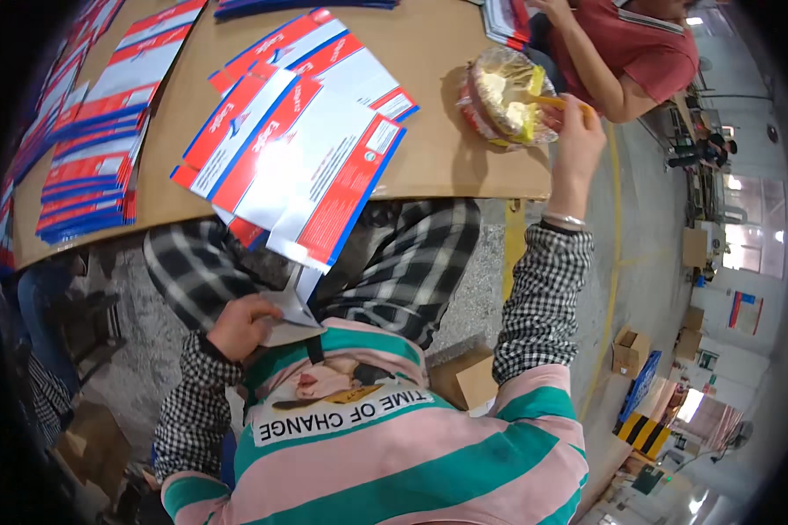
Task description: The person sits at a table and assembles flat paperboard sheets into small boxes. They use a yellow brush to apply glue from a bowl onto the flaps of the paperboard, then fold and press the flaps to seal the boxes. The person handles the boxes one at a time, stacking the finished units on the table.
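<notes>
My left hand (243,327) is closed on the edge of a printed carton sleeve at my lap, whose plain greyish inner flap (296,308) stands folded up. My right hand (578,144) reaches to the table's right end and grips a yellow-orange stick-like tool (547,102). The tool's far end lies in a plastic-lined bowl (488,118) holding pale yellowish paste; the tip is hard to make out. Between my hands, flat red, white and blue cartons (311,166) lie fanned and overlapping, with the nearest ones jutting past the table edge over my knees.
Stacks of similar flat cartons (92,162) cover the table's left side. The brown tabletop (429,166) ends just beyond the bowl. A person in a red shirt (648,66) sits at the far right. Open cardboard boxes (464,378) stand on the floor beside me.
</notes>
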Available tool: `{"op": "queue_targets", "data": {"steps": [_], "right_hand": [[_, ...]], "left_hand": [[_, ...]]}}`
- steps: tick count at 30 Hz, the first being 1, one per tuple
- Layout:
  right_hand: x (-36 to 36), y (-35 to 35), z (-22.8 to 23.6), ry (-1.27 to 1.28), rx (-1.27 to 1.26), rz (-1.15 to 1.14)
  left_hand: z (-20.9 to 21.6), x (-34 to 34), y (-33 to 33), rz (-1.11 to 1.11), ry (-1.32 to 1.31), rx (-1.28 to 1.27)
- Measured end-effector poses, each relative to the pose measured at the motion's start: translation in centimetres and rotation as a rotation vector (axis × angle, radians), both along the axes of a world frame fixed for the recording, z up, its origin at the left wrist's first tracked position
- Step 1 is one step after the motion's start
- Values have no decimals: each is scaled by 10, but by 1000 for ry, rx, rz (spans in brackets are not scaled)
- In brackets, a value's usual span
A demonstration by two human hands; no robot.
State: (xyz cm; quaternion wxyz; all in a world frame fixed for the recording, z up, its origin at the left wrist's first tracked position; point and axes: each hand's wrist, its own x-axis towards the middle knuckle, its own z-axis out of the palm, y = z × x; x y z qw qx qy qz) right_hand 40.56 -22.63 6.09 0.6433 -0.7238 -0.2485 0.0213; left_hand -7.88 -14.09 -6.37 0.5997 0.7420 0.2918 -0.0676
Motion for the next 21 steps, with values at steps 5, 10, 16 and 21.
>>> {"op": "queue_targets", "data": {"steps": [5, 10, 16, 21], "right_hand": [[36, 37, -48, -255, -304, -57], [55, 60, -61, -309, -496, -28], [58, 51, -41, 88, -384, 36], [52, 34, -26, 134, -198, 75]], "left_hand": [[-8, -17, 12, -63, 19, 51], [4, -13, 11, -75, 66, 64], [0, -14, 7, -77, 60, 129], [4, -8, 8, -107, 64, 42]]}}
